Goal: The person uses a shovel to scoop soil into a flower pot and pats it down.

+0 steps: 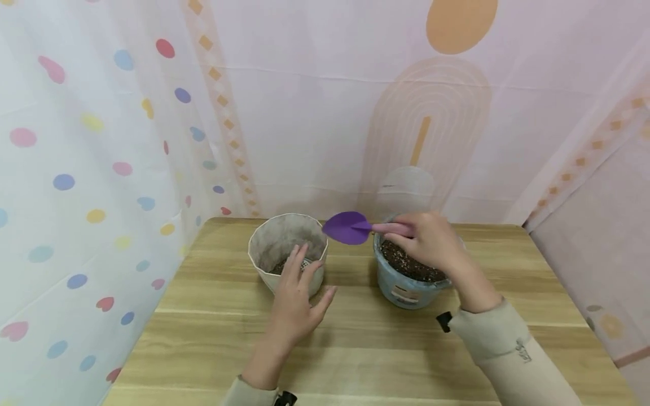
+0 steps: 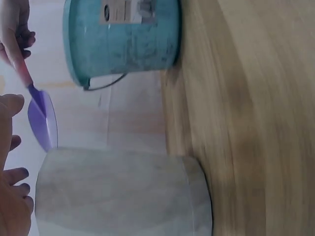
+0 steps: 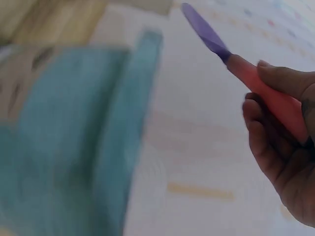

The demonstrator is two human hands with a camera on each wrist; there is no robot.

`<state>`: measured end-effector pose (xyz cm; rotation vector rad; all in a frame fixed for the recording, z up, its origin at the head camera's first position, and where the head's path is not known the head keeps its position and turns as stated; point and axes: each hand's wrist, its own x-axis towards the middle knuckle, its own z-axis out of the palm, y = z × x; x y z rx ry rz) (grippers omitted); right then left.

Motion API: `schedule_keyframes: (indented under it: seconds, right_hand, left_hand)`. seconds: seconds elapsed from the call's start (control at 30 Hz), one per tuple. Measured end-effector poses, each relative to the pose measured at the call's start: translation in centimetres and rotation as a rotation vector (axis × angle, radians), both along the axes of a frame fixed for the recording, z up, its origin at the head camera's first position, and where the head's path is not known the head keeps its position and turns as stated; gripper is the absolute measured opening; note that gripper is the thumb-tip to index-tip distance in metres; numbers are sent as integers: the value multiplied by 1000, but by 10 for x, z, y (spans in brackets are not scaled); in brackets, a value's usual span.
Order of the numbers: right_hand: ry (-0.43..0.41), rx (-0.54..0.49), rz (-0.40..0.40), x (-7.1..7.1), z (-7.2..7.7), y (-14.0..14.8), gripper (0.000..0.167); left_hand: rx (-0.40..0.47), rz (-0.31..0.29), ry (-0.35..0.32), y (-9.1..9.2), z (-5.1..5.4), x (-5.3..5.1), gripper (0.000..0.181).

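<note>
In the head view my right hand grips the pink handle of a small garden trowel with a purple blade. That hand is over the rim of a blue bucket of dark soil, and the blade points left toward a pale grey plant pot. No soil shows on the blade. My left hand is at the near side of the pot with its fingers spread, hiding part of the rim; whether it touches the pot I cannot tell. A little dark soil and a perforated patch show inside the pot.
Pot and bucket stand side by side on a wooden table, near its back edge. A patterned curtain hangs directly behind and to the left. The bucket's thin wire handle hangs at its side in the left wrist view.
</note>
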<state>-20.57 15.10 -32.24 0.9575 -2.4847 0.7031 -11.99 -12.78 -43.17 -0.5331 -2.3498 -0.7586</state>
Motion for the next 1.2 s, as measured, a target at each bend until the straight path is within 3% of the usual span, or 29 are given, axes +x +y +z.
schedule_keyframes:
  seconds: [0.27, 0.4, 0.57, 0.7, 0.83, 0.97, 1.07, 1.13, 1.2]
  right_hand:
    - [-149, 123, -106, 21, 40, 70, 14]
    - [-161, 192, -155, 26, 53, 85, 13]
    - [-109, 294, -193, 18, 39, 85, 18]
    - [-9, 320, -295, 18, 20, 87, 9]
    - [-21, 321, -350, 21, 6, 90, 7]
    - [-101, 357, -322, 21, 2, 92, 17]
    - [-112, 379, -280, 21, 5, 95, 5]
    - [-138, 375, -235, 20, 8, 97, 6]
    - [-216, 351, -182, 20, 11, 99, 6]
  left_hand:
    - [-18, -124, 79, 18, -4, -4, 44]
    - [-22, -182, 37, 27, -2, -3, 42]
    - [-70, -209, -127, 45, -2, -8, 49]
    - [-176, -223, -274, 62, -5, -12, 63]
    - [-249, -224, -377, 75, -6, -14, 72]
    - [-285, -233, -392, 80, -4, -15, 75]
    - [-306, -250, -379, 81, -4, -17, 76]
    - [-312, -262, -381, 81, -3, -18, 77]
    - [-320, -263, -386, 80, -3, -18, 78]
